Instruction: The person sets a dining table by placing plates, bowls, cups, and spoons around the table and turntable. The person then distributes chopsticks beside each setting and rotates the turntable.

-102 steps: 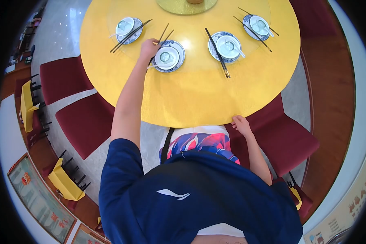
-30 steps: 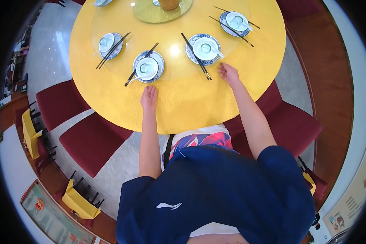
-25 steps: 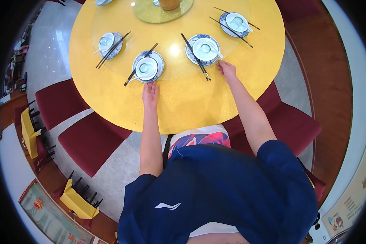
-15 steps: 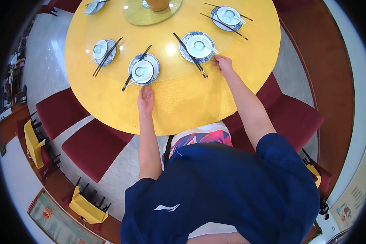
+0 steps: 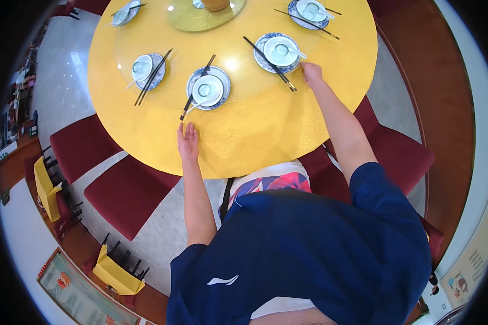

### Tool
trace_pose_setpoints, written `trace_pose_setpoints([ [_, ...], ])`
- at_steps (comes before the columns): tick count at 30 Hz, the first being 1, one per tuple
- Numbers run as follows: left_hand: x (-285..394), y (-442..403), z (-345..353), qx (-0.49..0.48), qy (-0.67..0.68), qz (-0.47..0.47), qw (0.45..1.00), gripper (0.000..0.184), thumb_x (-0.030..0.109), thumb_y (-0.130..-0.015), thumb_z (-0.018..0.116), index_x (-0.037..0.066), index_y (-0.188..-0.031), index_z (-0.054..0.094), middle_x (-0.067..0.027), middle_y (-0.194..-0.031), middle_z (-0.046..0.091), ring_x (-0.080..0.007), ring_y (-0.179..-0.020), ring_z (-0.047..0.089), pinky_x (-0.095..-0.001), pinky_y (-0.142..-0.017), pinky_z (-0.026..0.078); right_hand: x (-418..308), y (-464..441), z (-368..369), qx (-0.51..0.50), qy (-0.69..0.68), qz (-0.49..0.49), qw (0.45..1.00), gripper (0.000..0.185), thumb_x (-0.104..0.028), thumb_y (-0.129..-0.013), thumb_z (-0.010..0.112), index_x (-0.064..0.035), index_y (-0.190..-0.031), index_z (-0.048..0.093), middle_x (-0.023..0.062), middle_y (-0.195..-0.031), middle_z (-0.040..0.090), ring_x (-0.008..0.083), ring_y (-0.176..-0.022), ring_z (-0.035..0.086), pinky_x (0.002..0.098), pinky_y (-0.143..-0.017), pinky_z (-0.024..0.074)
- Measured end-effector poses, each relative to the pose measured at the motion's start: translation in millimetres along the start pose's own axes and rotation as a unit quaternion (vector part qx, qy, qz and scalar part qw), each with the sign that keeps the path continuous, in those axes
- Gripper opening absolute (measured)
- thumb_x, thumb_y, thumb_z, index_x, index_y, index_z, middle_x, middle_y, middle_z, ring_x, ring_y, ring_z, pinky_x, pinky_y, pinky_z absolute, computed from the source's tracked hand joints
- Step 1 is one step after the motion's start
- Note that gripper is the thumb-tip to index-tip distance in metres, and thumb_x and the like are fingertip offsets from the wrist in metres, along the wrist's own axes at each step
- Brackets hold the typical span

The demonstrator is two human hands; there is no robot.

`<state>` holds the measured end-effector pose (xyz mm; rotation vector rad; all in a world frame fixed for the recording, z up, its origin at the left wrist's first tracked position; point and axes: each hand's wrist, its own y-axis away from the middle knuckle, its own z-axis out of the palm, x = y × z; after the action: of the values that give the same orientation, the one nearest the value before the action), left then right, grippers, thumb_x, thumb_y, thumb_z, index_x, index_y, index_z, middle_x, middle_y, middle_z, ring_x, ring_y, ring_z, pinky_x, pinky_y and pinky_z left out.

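My left hand [image 5: 188, 143] is open, palm turned up and fingers apart, just below the chopstick tips of the centre-left place setting. That setting has a blue-patterned plate [image 5: 226, 89], a white bowl [image 5: 217, 96], a white spoon and black chopsticks [image 5: 186, 106]. Farther right, my right hand [image 5: 312, 73] is closed, its fingertips by the lower right rim of another patterned plate [image 5: 261, 43]; what they pinch is hidden. On this plate are a white bowl [image 5: 281, 50] and a spoon [image 5: 296, 51], with chopsticks [image 5: 279, 75] across its left side.
The round yellow table [image 5: 249, 138] carries a clear glass disc and more settings at the left [image 5: 157, 74], top left [image 5: 126, 15] and top right [image 5: 313, 24]. A brown pot [image 5: 216, 4] stands at the top. Dark red chairs [image 5: 131, 192] surround the near edge.
The place settings have turned counterclockwise, the near ones shifting right. My right hand has moved up and right from the table's near edge, keeping pace with the plate. My left hand has left the chopsticks.
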<state>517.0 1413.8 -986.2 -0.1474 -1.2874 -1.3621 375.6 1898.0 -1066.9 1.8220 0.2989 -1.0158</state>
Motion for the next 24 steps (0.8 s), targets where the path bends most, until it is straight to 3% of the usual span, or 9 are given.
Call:
trace_pose_setpoints([
  [3,13.6,-9.2,1.5,-0.005,-0.039,0.012,0.999,0.045,0.037,-0.099,0.044,0.013,-0.137,0.041,-0.0105,-0.128,0.050,-0.0192,-0.116,0.049,-0.0335,-0.096,0.040,-19.6,6.0,1.5,-0.011,0.085,-0.022,0.996,0.020,-0.021,-0.084,0.064,-0.0017,-0.089,0.066,0.0026,-0.061,0.048,0.0123,-0.045,0.037,0.0301,-0.039,0.0267],
  [6,33.4,-8.5,11.8,0.004,-0.124,0.028,0.992,0.043,0.034,-0.097,0.050,0.010,-0.133,0.047,-0.0078,-0.119,0.055,-0.0169,-0.112,0.052,-0.0323,-0.093,0.042,-16.1,-12.1,1.2,-0.094,0.048,-0.027,0.994,0.025,-0.024,-0.085,0.063,-0.0032,-0.097,0.067,0.0021,-0.064,0.047,0.0122,-0.047,0.036,0.0294,-0.042,0.0302],
  [10,43.5,-3.9,37.3,0.003,-0.271,0.059,0.961,0.039,0.031,-0.094,0.057,0.003,-0.121,0.058,-0.0067,-0.109,0.060,-0.0146,-0.101,0.056,-0.0319,-0.081,0.047,-18.7,12.2,-18.6,-0.096,0.026,0.023,0.995,0.025,-0.024,-0.087,0.061,-0.0027,-0.100,0.065,0.0014,-0.063,0.046,0.0137,-0.050,0.044,0.0294,-0.043,0.0342],
  [14,49.7,-25.3,37.4,0.008,-0.413,0.096,0.906,0.039,0.034,-0.091,0.062,0.001,-0.113,0.061,-0.0075,-0.103,0.064,-0.0155,-0.093,0.060,-0.0328,-0.076,0.049,31.6,24.9,-29.6,-0.089,-0.176,0.082,0.977,0.023,-0.023,-0.092,0.053,-0.0037,-0.102,0.062,0.0016,-0.070,0.050,0.0130,-0.057,0.048,0.0273,-0.049,0.0391],
  [16,52.2,-36.9,32.2,0.001,-0.420,0.118,0.900,0.037,0.031,-0.090,0.063,0.000,-0.110,0.061,-0.0075,-0.097,0.065,-0.0150,-0.087,0.061,-0.0300,-0.072,0.050,58.8,36.5,-27.0,-0.088,-0.251,0.083,0.960,0.026,-0.023,-0.095,0.048,-0.0033,-0.105,0.061,0.0019,-0.073,0.054,0.0130,-0.062,0.051,0.0269,-0.053,0.0425],
  [18,55.9,-44.2,26.9,-0.003,-0.427,0.141,0.893,0.035,0.029,-0.089,0.064,-0.002,-0.107,0.062,-0.0076,-0.091,0.066,-0.0145,-0.082,0.062,-0.0272,-0.068,0.050,82.5,64.7,-8.5,-0.084,-0.269,0.082,0.956,0.023,-0.023,-0.092,0.054,-0.0052,-0.106,0.059,0.0038,-0.076,0.057,0.0140,-0.063,0.056,0.0270,-0.052,0.0449],
  [20,52.8,-51.9,21.9,0.112,-0.411,0.072,0.902,0.035,0.027,-0.089,0.064,-0.004,-0.103,0.060,-0.0102,-0.088,0.065,-0.0156,-0.076,0.063,-0.0259,-0.062,0.051,76.2,102.5,17.1,-0.156,-0.154,0.052,0.974,0.027,-0.025,-0.091,0.056,-0.0040,-0.108,0.058,0.0069,-0.085,0.063,0.0157,-0.073,0.061,0.0275,-0.061,0.0500],
  [22,50.0,-51.4,17.0,0.121,-0.385,0.041,0.914,0.032,0.025,-0.090,0.063,-0.005,-0.101,0.060,-0.0112,-0.087,0.065,-0.0159,-0.074,0.064,-0.0260,-0.061,0.052,62.2,124.4,46.0,-0.217,-0.163,0.097,0.957,0.028,-0.026,-0.091,0.059,-0.0037,-0.107,0.059,0.0084,-0.091,0.065,0.0162,-0.081,0.063,0.0278,-0.068,0.0519],
  [24,55.0,-59.2,10.6,0.130,-0.361,0.011,0.923,0.030,0.023,-0.091,0.062,-0.005,-0.098,0.059,-0.0122,-0.086,0.065,-0.0161,-0.072,0.064,-0.0262,-0.060,0.052,42.8,141.2,76.8,-0.234,-0.172,0.061,0.955,0.027,-0.027,-0.092,0.059,-0.0037,-0.105,0.061,0.0084,-0.091,0.065,0.0158,-0.079,0.064,0.0284,-0.067,0.0526],
])
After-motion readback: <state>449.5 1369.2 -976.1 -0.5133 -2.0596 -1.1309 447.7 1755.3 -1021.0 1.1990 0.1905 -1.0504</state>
